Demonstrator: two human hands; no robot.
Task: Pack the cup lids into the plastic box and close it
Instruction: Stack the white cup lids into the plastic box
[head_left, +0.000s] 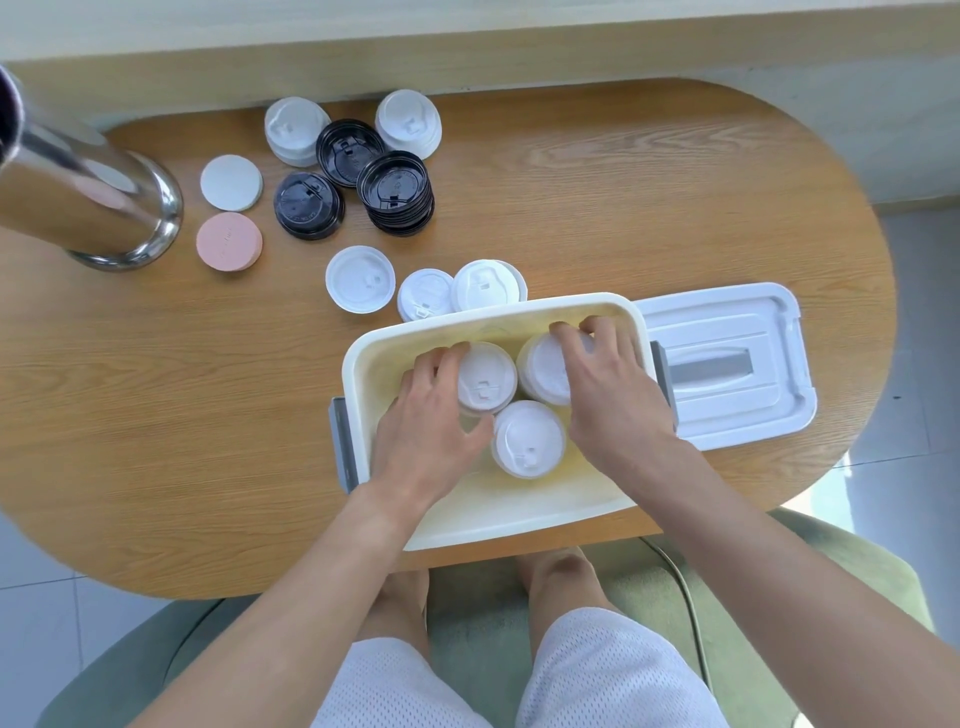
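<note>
Both our hands grip lid stacks in the box (363, 358): left hand (431, 421) at nine o'clock, right hand (613, 395) at two; we seat them snugly.

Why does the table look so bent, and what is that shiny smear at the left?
In the head view, the wide-angle lens bows the wooden table edges; the smear is a metal cylinder, stretched at the frame edge and reflecting the surroundings; daylight is soft, with only faint shadows under the hands inside the plastic box.

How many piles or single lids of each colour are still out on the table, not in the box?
White lid piles: 5
Black lid piles: 3
Flat white disc: 1
Flat pink disc: 1
Total: 10
</note>
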